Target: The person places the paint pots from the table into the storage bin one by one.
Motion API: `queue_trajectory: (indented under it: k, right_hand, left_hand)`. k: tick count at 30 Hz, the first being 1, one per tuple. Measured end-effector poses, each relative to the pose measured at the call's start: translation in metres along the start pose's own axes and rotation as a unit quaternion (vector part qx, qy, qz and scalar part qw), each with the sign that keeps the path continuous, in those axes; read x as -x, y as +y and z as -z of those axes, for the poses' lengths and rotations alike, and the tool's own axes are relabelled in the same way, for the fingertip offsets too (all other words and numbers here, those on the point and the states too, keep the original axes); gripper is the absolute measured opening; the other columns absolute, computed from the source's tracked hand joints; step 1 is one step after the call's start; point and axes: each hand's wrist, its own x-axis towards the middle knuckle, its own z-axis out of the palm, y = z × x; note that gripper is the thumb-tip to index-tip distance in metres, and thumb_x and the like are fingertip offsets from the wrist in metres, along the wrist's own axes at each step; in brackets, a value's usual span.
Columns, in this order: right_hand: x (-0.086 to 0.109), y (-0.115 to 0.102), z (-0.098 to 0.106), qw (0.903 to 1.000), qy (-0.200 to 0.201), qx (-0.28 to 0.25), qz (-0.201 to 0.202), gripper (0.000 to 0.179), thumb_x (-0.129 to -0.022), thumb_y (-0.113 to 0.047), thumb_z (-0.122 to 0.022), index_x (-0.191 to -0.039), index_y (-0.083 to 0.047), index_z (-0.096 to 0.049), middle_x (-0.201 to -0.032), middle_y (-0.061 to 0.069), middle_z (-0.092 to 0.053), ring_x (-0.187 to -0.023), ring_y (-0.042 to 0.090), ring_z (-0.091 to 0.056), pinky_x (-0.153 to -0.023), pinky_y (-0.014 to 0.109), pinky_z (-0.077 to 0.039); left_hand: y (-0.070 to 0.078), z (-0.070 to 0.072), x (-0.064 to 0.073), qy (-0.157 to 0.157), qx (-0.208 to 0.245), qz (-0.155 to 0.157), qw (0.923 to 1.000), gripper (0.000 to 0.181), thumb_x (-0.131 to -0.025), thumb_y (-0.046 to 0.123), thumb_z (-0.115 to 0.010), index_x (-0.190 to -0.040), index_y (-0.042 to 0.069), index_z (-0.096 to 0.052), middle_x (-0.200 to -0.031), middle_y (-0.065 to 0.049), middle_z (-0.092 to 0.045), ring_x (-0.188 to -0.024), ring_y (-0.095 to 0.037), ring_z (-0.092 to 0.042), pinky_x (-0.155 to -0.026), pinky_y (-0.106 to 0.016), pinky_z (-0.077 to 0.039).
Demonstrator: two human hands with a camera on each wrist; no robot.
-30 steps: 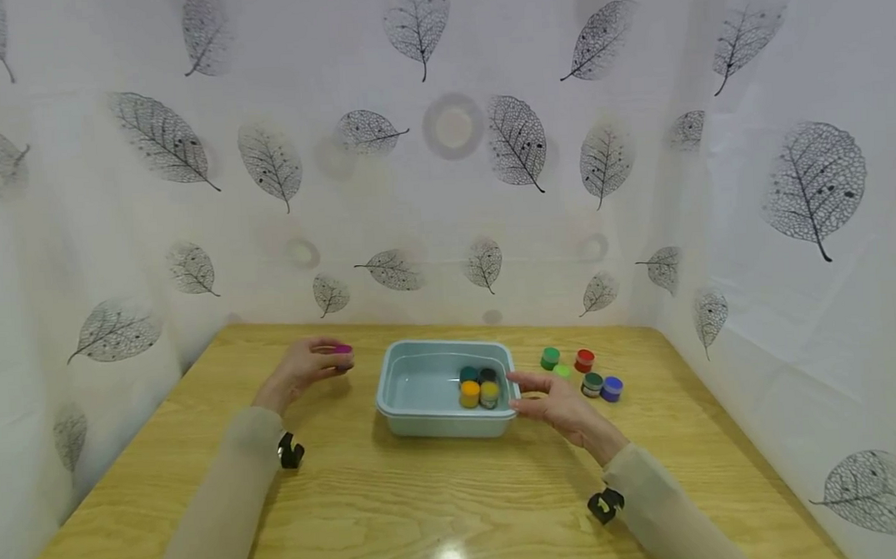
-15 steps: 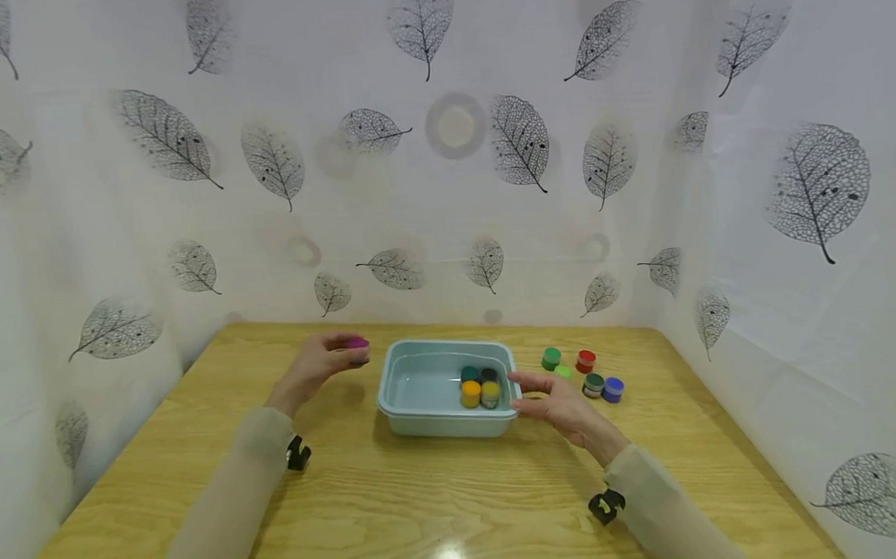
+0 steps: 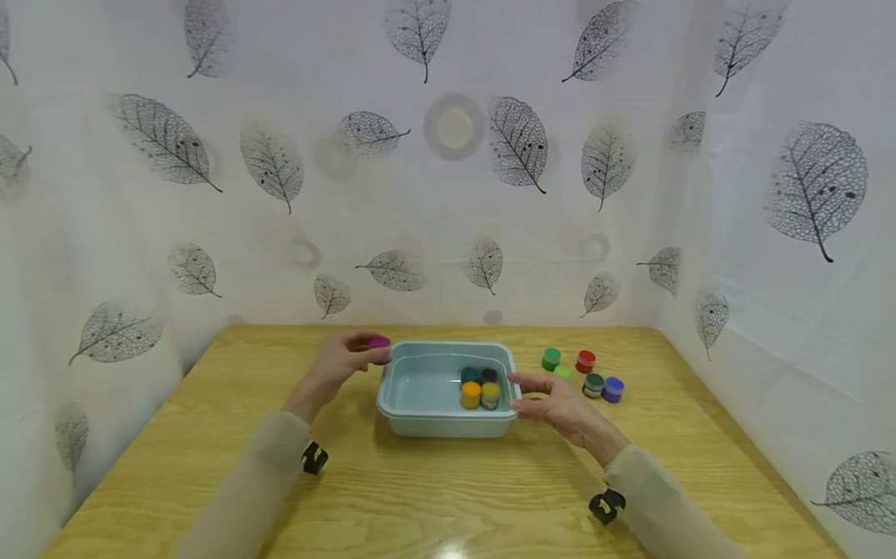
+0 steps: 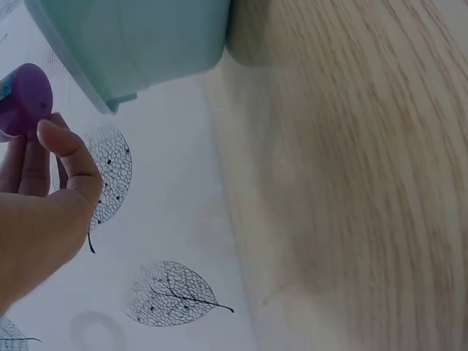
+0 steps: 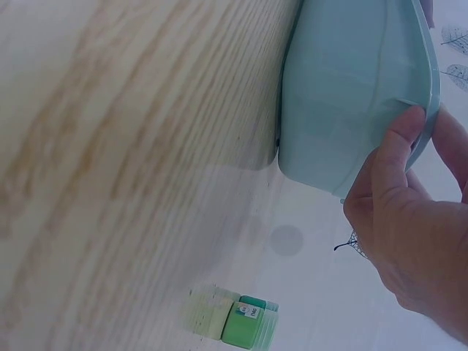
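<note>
By the tub (image 3: 447,427), my left hand (image 3: 337,364) pinches a purple jar (image 3: 380,343) the rim (image 3: 446,414) might dislodge; right hand (image 3: 565,409) grips that rim.

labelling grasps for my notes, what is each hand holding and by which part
The left hand pinches the purple jar by its sides; the right hand grips the light blue tub by the rim at its right end.
</note>
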Motion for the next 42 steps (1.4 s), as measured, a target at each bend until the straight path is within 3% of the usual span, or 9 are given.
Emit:
queue_trajectory:
  k: [5,15,21,32,37,42]
  right_hand:
    - [0.0,-0.001,0.0,1.0,0.002,0.007,0.0,0.061,-0.09,-0.011,-0.071,-0.146,-0.005,-0.046,-0.143,0.023,-0.04,-0.1,0.016,-0.059,-0.097,0.038,-0.056]
    - [0.0,0.001,0.001,0.9998,-0.005,0.019,0.011,0.06,-0.092,-0.012,-0.069,-0.146,-0.004,-0.044,-0.142,0.024,-0.041,-0.102,0.016,-0.059,-0.097,0.036,-0.056]
    - [0.0,0.001,0.001,0.9998,-0.004,0.017,0.008,0.061,-0.092,-0.012,-0.069,-0.146,-0.005,-0.044,-0.144,0.024,-0.04,-0.103,0.016,-0.058,-0.097,0.037,-0.055]
    - [-0.001,-0.001,-0.001,1.0,-0.002,0.006,0.005,0.06,-0.091,-0.01,-0.069,-0.146,-0.004,-0.044,-0.143,0.023,-0.04,-0.103,0.016,-0.059,-0.097,0.036,-0.056]
    - [0.0,-0.001,-0.001,1.0,-0.002,0.0,0.005,0.06,-0.092,-0.008,-0.068,-0.146,-0.003,-0.044,-0.142,0.024,-0.04,-0.103,0.016,-0.059,-0.097,0.037,-0.056]
    - [0.001,0.0,-0.001,1.0,-0.005,-0.002,0.005,0.06,-0.092,-0.008,-0.068,-0.146,-0.003,-0.043,-0.143,0.025,-0.037,-0.102,0.016,-0.059,-0.098,0.037,-0.055]
  left_hand:
    - [0.008,-0.005,0.001,0.01,-0.014,0.015,0.9997,0.05,-0.083,0.029,-0.079,-0.125,0.005,-0.064,-0.097,0.005,-0.071,-0.085,-0.012,-0.063,-0.071,-0.028,-0.047]
    - [0.019,-0.024,0.001,0.026,-0.028,0.027,0.9989,0.048,-0.08,0.034,-0.081,-0.121,0.012,-0.068,-0.103,-0.002,-0.073,-0.09,-0.017,-0.062,-0.073,-0.029,-0.046]
    - [0.023,-0.038,0.0,0.029,-0.018,0.032,0.9989,0.045,-0.081,0.03,-0.081,-0.12,0.012,-0.068,-0.099,-0.005,-0.072,-0.085,-0.021,-0.061,-0.058,-0.022,-0.047]
    - [0.025,-0.058,-0.002,-0.003,-0.033,-0.005,0.9995,0.043,-0.081,0.032,-0.081,-0.117,0.012,-0.069,-0.097,-0.007,-0.073,-0.091,-0.047,-0.062,-0.052,-0.028,-0.049]
    - [0.025,-0.066,-0.003,-0.038,-0.049,-0.027,0.9977,0.035,-0.084,0.024,-0.078,-0.115,0.011,-0.068,-0.099,-0.006,-0.071,-0.089,-0.046,-0.063,-0.051,-0.025,-0.05]
    - [0.027,-0.076,-0.004,-0.044,-0.067,-0.027,0.9964,0.031,-0.086,0.018,-0.077,-0.114,0.009,-0.067,-0.104,-0.007,-0.07,-0.087,-0.041,-0.064,-0.057,-0.028,-0.053]
